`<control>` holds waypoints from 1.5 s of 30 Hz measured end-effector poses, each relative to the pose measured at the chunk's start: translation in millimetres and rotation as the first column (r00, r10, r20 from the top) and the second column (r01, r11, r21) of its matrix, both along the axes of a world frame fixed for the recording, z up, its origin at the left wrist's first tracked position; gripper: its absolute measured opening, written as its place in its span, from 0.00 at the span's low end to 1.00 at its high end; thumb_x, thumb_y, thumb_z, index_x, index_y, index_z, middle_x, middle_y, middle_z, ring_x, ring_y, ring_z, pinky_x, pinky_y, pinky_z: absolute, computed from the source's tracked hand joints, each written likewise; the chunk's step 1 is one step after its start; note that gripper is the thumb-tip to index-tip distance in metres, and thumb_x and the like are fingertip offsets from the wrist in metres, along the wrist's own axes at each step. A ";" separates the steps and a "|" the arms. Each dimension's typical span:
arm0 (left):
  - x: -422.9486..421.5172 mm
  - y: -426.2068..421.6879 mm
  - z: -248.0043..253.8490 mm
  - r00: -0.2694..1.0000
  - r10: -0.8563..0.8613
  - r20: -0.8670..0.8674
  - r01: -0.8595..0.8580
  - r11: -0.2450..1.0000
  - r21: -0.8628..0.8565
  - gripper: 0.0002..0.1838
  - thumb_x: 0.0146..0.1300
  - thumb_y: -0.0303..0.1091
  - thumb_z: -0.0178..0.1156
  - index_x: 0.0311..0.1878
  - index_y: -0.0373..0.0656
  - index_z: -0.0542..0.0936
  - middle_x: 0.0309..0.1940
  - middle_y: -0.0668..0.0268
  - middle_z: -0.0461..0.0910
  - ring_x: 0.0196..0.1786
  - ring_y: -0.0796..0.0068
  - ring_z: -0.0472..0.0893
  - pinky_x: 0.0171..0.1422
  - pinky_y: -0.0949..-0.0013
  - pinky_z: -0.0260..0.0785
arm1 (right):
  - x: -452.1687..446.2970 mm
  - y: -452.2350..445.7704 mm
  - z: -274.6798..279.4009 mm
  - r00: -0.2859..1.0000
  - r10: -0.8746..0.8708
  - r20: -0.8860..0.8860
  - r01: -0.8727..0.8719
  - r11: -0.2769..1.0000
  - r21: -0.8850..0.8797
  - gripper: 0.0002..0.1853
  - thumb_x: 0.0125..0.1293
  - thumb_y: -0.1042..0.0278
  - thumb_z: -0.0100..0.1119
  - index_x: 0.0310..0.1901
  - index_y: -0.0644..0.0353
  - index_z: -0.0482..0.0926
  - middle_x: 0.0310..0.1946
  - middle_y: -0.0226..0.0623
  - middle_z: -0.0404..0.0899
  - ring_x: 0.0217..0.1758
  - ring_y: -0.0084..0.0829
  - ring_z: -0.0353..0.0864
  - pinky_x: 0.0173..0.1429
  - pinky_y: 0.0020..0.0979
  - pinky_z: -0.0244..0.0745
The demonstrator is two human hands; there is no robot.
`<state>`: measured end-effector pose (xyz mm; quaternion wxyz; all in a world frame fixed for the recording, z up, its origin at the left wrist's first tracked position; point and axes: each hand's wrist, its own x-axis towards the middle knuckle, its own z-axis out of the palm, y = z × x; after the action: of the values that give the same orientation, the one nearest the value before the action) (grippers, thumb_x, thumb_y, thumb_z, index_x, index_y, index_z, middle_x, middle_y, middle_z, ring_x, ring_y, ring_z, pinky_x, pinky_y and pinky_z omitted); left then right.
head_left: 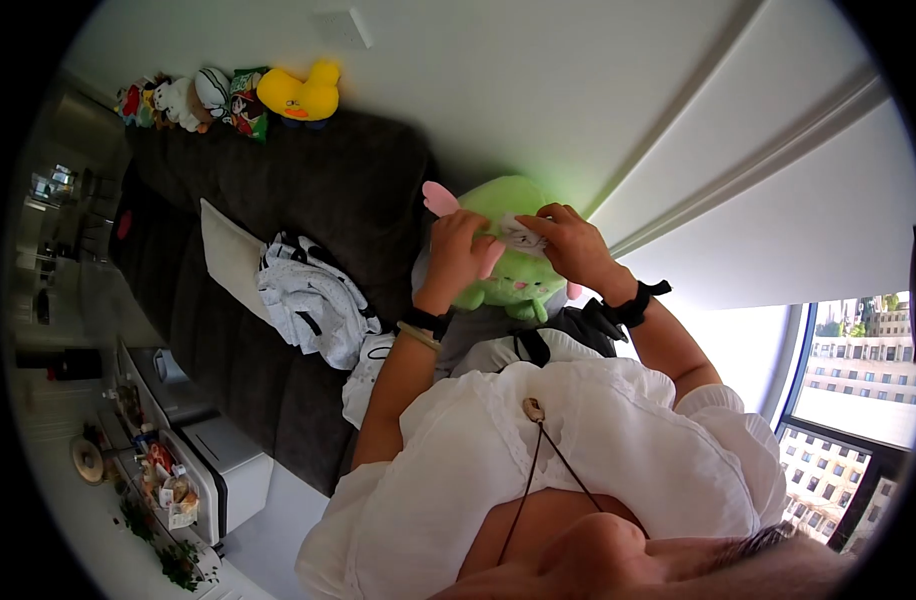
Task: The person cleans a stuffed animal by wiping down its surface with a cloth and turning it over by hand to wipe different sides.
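Observation:
A green plush toy [523,195] with pink ear-like parts and a small face lies in front of the person, by the sofa's end and the wall. My left hand [456,255] is at its left side, fingers curled round a pink part [491,256] of the toy. My right hand [570,245] is on the toy's right side, its fingers pinching a white, crumpled tag or cloth [523,235] with dark marks. Both wrists wear black bands.
The dark sofa [278,190] stretches to the left, with a yellow plush [303,95] and other toys along its top. A patterned cloth [313,300] and white cushion [233,255] lie on it. A window [848,400] is at right, a counter [168,460] at lower left.

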<state>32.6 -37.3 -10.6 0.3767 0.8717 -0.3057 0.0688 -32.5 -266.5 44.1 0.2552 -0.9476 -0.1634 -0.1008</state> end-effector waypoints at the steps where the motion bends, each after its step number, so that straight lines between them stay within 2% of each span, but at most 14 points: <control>1: 1.4 -2.3 -1.5 1.000 -0.005 0.026 0.006 1.000 -0.019 0.12 0.59 0.28 0.66 0.46 0.40 0.81 0.48 0.58 0.79 0.53 0.52 0.76 0.61 0.54 0.66 | -1.8 -7.4 -4.6 0.999 -0.033 -0.018 0.033 0.999 0.022 0.29 0.55 0.80 0.62 0.60 0.45 0.82 0.48 0.37 0.81 0.52 0.42 0.82 0.52 0.40 0.81; 3: 2.8 -7.2 -5.1 0.997 -0.012 0.077 0.016 0.998 -0.058 0.09 0.60 0.28 0.66 0.43 0.39 0.81 0.44 0.59 0.80 0.49 0.53 0.76 0.57 0.54 0.67 | -7.9 -28.7 -16.8 0.994 -0.093 -0.058 0.097 0.993 0.063 0.28 0.56 0.80 0.61 0.60 0.45 0.82 0.48 0.38 0.81 0.52 0.43 0.82 0.52 0.40 0.81; 6: 8.1 -5.1 -18.5 0.999 0.049 0.002 -0.048 0.986 -0.161 0.09 0.56 0.28 0.68 0.40 0.43 0.82 0.42 0.60 0.81 0.48 0.52 0.78 0.55 0.53 0.68 | -26.1 -66.7 -42.4 0.971 -0.215 -0.108 0.228 0.966 0.124 0.25 0.58 0.78 0.60 0.59 0.47 0.83 0.45 0.40 0.82 0.50 0.45 0.82 0.52 0.42 0.80; 9: 14.3 1.4 -25.3 0.997 0.029 -0.068 -0.043 0.977 -0.209 0.09 0.56 0.28 0.69 0.40 0.41 0.82 0.41 0.59 0.81 0.48 0.52 0.79 0.55 0.55 0.70 | -48.8 -102.5 -78.6 0.894 -0.349 -0.280 0.361 0.933 -0.010 0.21 0.61 0.73 0.61 0.57 0.47 0.85 0.41 0.43 0.83 0.47 0.48 0.83 0.51 0.43 0.79; 12: 20.5 8.9 -25.0 0.989 0.016 -0.145 -0.048 0.973 -0.224 0.09 0.56 0.28 0.69 0.39 0.39 0.82 0.42 0.58 0.81 0.49 0.52 0.79 0.56 0.56 0.71 | -63.9 -112.4 -79.1 0.846 -0.395 -0.358 0.422 0.907 -0.003 0.24 0.58 0.76 0.65 0.58 0.48 0.84 0.42 0.47 0.84 0.46 0.50 0.83 0.53 0.43 0.78; 17: 21.6 15.0 -21.4 0.988 0.023 -0.154 -0.061 0.968 -0.243 0.09 0.56 0.27 0.69 0.40 0.37 0.82 0.43 0.55 0.81 0.49 0.51 0.79 0.56 0.56 0.71 | -57.8 -91.9 -37.2 0.920 -0.373 -0.123 0.389 0.908 0.158 0.26 0.57 0.82 0.58 0.59 0.54 0.82 0.48 0.46 0.83 0.51 0.48 0.82 0.54 0.43 0.79; 20: 19.1 18.9 -18.4 0.984 0.059 -0.170 -0.099 0.967 -0.235 0.09 0.57 0.26 0.68 0.40 0.37 0.81 0.43 0.56 0.81 0.49 0.53 0.79 0.56 0.57 0.71 | -46.5 -62.6 -9.0 0.970 -0.242 0.009 0.232 0.940 0.251 0.29 0.55 0.83 0.58 0.60 0.53 0.81 0.50 0.44 0.82 0.53 0.47 0.82 0.55 0.42 0.79; 23: 18.9 33.9 -15.0 0.972 0.117 -0.205 -0.170 0.949 -0.265 0.08 0.59 0.26 0.67 0.41 0.36 0.80 0.42 0.57 0.80 0.49 0.55 0.80 0.56 0.58 0.70 | -41.8 -38.9 -9.4 0.987 -0.151 -0.060 0.159 0.968 0.193 0.30 0.56 0.84 0.58 0.61 0.50 0.80 0.49 0.42 0.82 0.52 0.47 0.82 0.55 0.42 0.80; 27: 21.5 60.9 -15.5 0.980 0.153 -0.129 -0.184 0.940 -0.286 0.08 0.60 0.25 0.66 0.42 0.36 0.79 0.42 0.58 0.79 0.49 0.57 0.80 0.56 0.61 0.70 | -39.9 -47.1 -49.2 0.971 -0.209 -0.112 0.228 0.954 0.194 0.26 0.57 0.81 0.60 0.59 0.51 0.82 0.45 0.44 0.82 0.50 0.48 0.83 0.52 0.43 0.79; 31: 19.7 61.2 -19.3 0.959 0.155 -0.236 -0.227 0.921 -0.318 0.09 0.61 0.27 0.67 0.42 0.36 0.79 0.43 0.58 0.79 0.49 0.57 0.80 0.57 0.62 0.70 | -41.5 -58.6 -46.6 0.954 -0.287 -0.083 0.295 0.948 0.115 0.26 0.56 0.82 0.58 0.58 0.53 0.83 0.42 0.45 0.83 0.48 0.50 0.82 0.50 0.45 0.79; 34: 22.1 51.5 -19.4 0.957 0.151 -0.249 -0.223 0.929 -0.296 0.08 0.65 0.29 0.65 0.44 0.36 0.80 0.44 0.60 0.80 0.50 0.64 0.80 0.57 0.64 0.71 | -49.5 -53.8 -30.1 0.958 -0.277 -0.075 0.282 0.957 0.073 0.28 0.54 0.83 0.56 0.58 0.53 0.82 0.43 0.46 0.83 0.48 0.51 0.81 0.51 0.46 0.79; 36: 25.6 45.2 -18.8 0.966 0.149 -0.212 -0.211 0.927 -0.309 0.09 0.62 0.29 0.66 0.42 0.36 0.80 0.44 0.58 0.80 0.49 0.58 0.80 0.56 0.61 0.71 | -63.8 -42.5 -18.4 0.980 -0.182 -0.079 0.188 0.979 0.075 0.30 0.51 0.84 0.55 0.59 0.53 0.81 0.45 0.47 0.82 0.48 0.52 0.81 0.51 0.46 0.80; 40: 33.2 32.9 -20.3 0.977 0.138 -0.161 -0.182 0.937 -0.299 0.09 0.60 0.29 0.67 0.41 0.37 0.80 0.42 0.56 0.81 0.47 0.53 0.80 0.52 0.57 0.72 | -86.5 0.9 5.4 0.981 0.106 -0.159 -0.053 0.950 0.308 0.34 0.50 0.82 0.59 0.63 0.51 0.79 0.51 0.46 0.80 0.50 0.50 0.82 0.53 0.42 0.81; 45: 33.9 17.3 -18.6 0.988 0.076 -0.135 -0.107 0.966 -0.235 0.09 0.62 0.29 0.66 0.41 0.35 0.79 0.41 0.55 0.81 0.47 0.53 0.81 0.53 0.58 0.72 | -57.3 21.7 -16.4 0.997 -0.026 -0.077 0.036 0.991 0.132 0.30 0.51 0.78 0.64 0.59 0.51 0.81 0.44 0.43 0.79 0.43 0.47 0.84 0.43 0.43 0.82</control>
<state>66.5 -20.1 -29.2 0.4949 0.8351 -0.2303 0.0682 -89.8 -244.8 27.6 0.3223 -0.9340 -0.1318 -0.0795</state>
